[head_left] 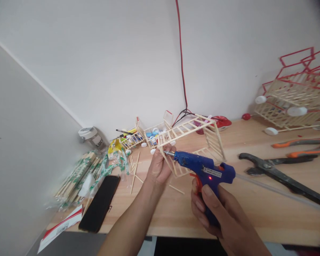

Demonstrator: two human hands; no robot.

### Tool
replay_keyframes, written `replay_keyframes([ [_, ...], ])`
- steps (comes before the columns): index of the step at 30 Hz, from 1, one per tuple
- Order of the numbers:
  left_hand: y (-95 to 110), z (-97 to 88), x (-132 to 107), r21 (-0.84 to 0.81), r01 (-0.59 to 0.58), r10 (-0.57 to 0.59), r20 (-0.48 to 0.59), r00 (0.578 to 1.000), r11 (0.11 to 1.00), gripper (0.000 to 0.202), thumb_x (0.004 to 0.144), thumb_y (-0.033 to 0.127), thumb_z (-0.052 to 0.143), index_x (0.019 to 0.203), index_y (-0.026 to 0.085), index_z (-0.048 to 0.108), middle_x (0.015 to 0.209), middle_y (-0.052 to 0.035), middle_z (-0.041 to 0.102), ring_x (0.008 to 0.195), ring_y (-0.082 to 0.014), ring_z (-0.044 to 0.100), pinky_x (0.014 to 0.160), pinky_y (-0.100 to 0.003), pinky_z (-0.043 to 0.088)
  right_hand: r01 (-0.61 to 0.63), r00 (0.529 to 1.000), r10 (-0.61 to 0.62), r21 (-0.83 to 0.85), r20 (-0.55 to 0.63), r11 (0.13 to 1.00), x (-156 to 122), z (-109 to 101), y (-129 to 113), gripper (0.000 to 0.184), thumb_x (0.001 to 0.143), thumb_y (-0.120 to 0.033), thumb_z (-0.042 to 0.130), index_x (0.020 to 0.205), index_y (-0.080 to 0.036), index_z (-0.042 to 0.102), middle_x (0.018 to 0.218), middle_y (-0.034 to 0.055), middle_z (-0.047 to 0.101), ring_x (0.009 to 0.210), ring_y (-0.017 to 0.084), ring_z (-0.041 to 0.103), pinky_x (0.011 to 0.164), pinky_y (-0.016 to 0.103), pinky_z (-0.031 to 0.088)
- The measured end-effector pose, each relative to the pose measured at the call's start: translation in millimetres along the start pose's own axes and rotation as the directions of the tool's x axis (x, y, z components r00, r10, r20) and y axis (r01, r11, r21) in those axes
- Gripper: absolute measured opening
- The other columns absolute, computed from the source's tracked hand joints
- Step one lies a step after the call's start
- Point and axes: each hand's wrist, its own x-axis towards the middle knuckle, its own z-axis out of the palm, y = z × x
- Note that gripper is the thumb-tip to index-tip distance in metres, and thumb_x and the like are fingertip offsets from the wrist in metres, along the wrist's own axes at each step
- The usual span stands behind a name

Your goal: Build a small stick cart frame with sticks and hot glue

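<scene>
My left hand grips the lower corner of a ladder-like frame of glued wooden sticks, holding it up above the wooden tabletop. My right hand is wrapped around the handle of a blue hot glue gun, whose red light is lit. The gun's metal nozzle points left, close to the frame's lower sticks and near my left fingers. A long translucent glue stick runs back from the gun toward the right.
A larger stick model with red framing and white wheels stands at the right, beside orange-handled pliers and large black shears. On the left lie stick bundles, a black phone and a stick tray holding bottle caps. A red-and-black wire runs down the wall.
</scene>
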Motion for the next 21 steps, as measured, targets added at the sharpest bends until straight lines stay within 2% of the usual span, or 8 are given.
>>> replay_keyframes([
  [7,-0.7,-5.8,0.5,0.038,-0.030,0.029,0.026,0.999,0.999,0.036,0.066,0.018,0.088,0.069,0.017,0.053,0.066,0.0048,0.047,0.061,-0.0080,0.046,0.062,-0.021,0.040,0.010,1.000,-0.010,0.009,-0.016,1.000,-0.6,1.2,-0.4,0.052,0.081,-0.069,0.063,0.076,-0.019,0.049,0.063,-0.0037,0.043,0.052,0.006,0.035,0.047,0.021,0.021],
  [13,-0.8,-5.5,1.0,0.119,-0.031,0.041,-0.087,0.995,0.992,0.028,0.078,0.019,0.079,0.070,0.018,0.052,0.067,0.0036,0.047,0.062,-0.0090,0.045,0.063,-0.022,0.041,0.017,1.000,-0.017,-0.022,-0.002,1.000,0.3,2.5,-2.6,0.051,0.082,-0.070,0.061,0.080,-0.020,0.050,0.063,-0.0036,0.044,0.052,0.007,0.033,0.047,0.021,0.020],
  [17,-0.1,-0.7,0.2,0.166,-0.019,0.046,-0.160,0.986,0.986,0.028,0.078,0.015,0.078,0.070,0.018,0.051,0.067,0.0037,0.049,0.061,-0.0084,0.045,0.060,-0.021,0.041,0.014,1.000,-0.013,-0.023,0.008,1.000,0.8,3.2,-3.8,0.050,0.082,-0.069,0.061,0.082,-0.020,0.051,0.063,-0.0038,0.044,0.052,0.007,0.035,0.047,0.021,0.020],
  [21,0.0,1.5,0.5,0.123,-0.018,0.030,-0.102,0.994,0.992,0.031,0.076,0.013,0.079,0.068,0.018,0.049,0.064,0.0045,0.046,0.058,-0.0079,0.043,0.060,-0.021,0.042,0.032,0.999,-0.031,-0.043,0.012,0.999,0.0,2.3,-3.1,0.050,0.083,-0.069,0.060,0.078,-0.020,0.050,0.062,-0.0035,0.044,0.051,0.007,0.035,0.047,0.021,0.022],
])
